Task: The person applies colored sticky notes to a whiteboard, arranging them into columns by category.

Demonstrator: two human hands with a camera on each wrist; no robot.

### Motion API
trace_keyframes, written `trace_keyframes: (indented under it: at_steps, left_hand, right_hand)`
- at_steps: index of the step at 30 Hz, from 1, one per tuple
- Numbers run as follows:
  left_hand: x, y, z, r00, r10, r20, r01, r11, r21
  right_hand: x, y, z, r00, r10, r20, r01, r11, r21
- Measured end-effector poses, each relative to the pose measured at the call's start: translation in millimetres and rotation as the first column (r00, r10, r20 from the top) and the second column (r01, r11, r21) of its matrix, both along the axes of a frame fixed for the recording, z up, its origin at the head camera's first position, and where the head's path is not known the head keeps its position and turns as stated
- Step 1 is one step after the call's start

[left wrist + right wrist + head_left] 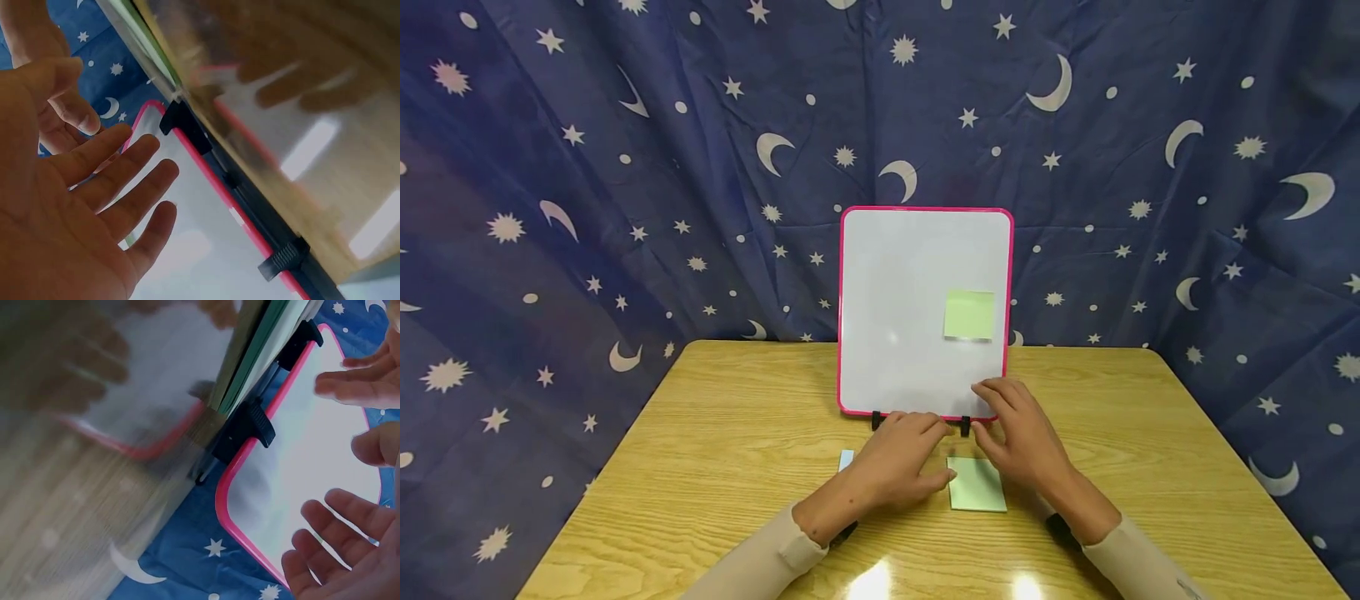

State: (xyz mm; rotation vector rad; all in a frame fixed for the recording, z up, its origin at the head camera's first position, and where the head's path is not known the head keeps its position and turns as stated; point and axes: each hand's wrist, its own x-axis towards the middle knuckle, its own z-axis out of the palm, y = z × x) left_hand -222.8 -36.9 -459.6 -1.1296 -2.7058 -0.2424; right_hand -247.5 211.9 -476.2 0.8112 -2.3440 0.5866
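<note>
A pale green pad of sticky notes (977,485) lies on the table between the two hands. My left hand (902,458) hovers at the pad's left side, palm down, its fingers loosely spread and holding nothing. On the other side, my right hand (1026,437) is raised near the pad's upper right corner with its thumb apart from the fingers. Its fingertips overlap the lower right corner of the whiteboard (910,308) in the head view. One green sticky note (969,315) is stuck on the board's right half. Both wrist views show the fingers extended, with nothing gripped.
The pink-framed whiteboard stands upright on a stand with black clips (966,426). A light blue piece (846,459) is partly hidden by my left hand and forearm. Behind the wooden table (737,417) hangs a dark blue curtain (700,167) with moons and stars.
</note>
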Motion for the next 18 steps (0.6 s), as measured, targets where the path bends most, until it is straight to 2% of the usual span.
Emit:
trace_keyframes:
  at_steps: [7, 18]
  left_hand:
    - [5.6, 1, -3.6, 0.998, -0.047, 0.046, 0.049, 0.998, -0.048]
    - [8.9, 4, -9.0, 0.995, -0.063, 0.081, 0.073, 0.990, -0.123]
  right_hand:
    - [12.1, -1, -1.1, 0.997, -0.010, 0.075, 0.005, 0.998, 0.061]
    - [25.3, 2, -3.2, 0.976, -0.005, 0.219, -0.034, 0.984, 0.174]
